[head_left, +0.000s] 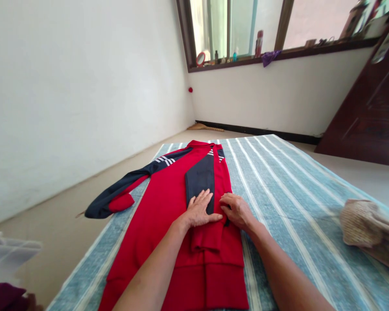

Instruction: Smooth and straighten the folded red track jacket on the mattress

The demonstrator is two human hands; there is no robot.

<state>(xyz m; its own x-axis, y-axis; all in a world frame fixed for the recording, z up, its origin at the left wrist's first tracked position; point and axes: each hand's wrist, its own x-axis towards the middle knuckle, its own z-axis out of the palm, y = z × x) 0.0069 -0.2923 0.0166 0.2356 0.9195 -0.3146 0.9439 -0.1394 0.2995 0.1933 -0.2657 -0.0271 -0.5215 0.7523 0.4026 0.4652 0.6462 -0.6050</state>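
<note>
Seemingly flat on a striped blue bedcover (294,185) lies a red sweatshirt (162,216) with navy panels and white stripes; no brand or writing can be read on it. From the head view, the left hand (201,211) presses open-palmed on the folded-in sleeve (205,207), while the right hand (236,210), fingers loosely curled, rests just beside it on the garment's right edge. A beige knit garment (369,231) lies well apart to the right.
</note>
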